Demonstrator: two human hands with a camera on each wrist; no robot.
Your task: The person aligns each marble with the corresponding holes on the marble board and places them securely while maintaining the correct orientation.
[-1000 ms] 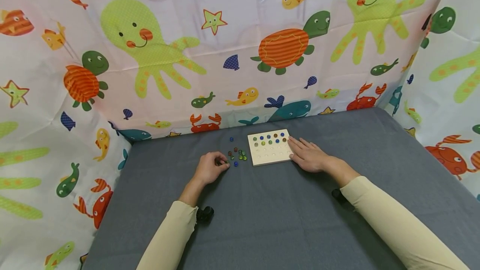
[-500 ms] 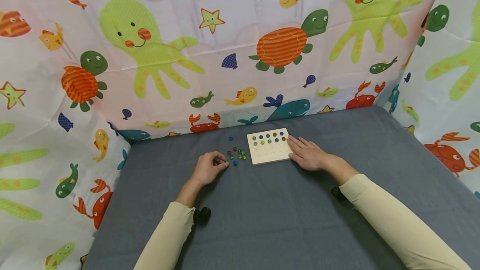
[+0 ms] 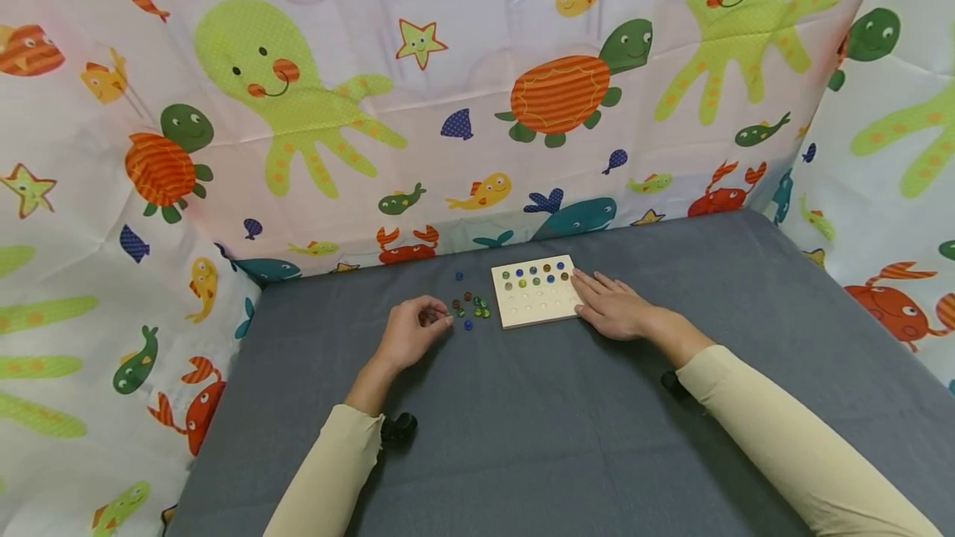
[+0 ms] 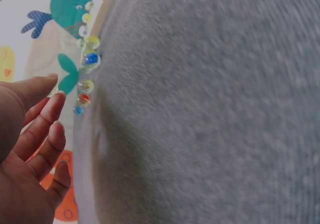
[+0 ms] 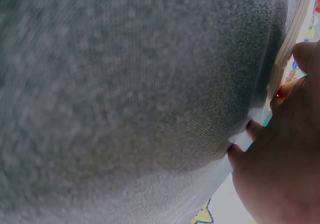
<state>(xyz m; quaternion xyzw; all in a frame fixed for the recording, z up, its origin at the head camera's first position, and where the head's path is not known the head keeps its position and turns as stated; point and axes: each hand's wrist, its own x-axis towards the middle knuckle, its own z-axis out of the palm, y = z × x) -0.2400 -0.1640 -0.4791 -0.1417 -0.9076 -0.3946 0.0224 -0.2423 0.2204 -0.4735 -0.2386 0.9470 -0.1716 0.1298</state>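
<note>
Grey cloth covers the table (image 3: 567, 429) across the lower half of the head view, with a sea-creature curtain (image 3: 477, 89) filling the upper half. Just above the centre lies a pale wooden peg board (image 3: 539, 307); marbles fill its top row of dimples and part of the second. The right hand (image 3: 615, 309) lies flat with straight fingers against the board's right edge, holding nothing. To the board's left is a small cluster of loose glass marbles (image 3: 470, 307). The left hand (image 3: 409, 331) sits just left of that cluster, fingers curled in with the tips together; a marble may be pinched there, but I cannot tell.

In the left wrist view the left hand (image 4: 30, 149) fills the lower left, its fingers (image 4: 47, 116) only loosely bent, and nothing shows between them. The marbles (image 4: 86, 79) run in a line along the cloth's edge at the upper left.

In the right wrist view the right hand (image 5: 280, 154) takes up the lower right, its fingertips (image 5: 235, 154) down on the cloth beside the board's pale edge (image 5: 290, 39).

The marbles look hard, smooth, light and quick to roll, so each likely wants a fingertip-and-thumb pinch across its middle. The board looks stiff and flat, best steadied at its edge.
</note>
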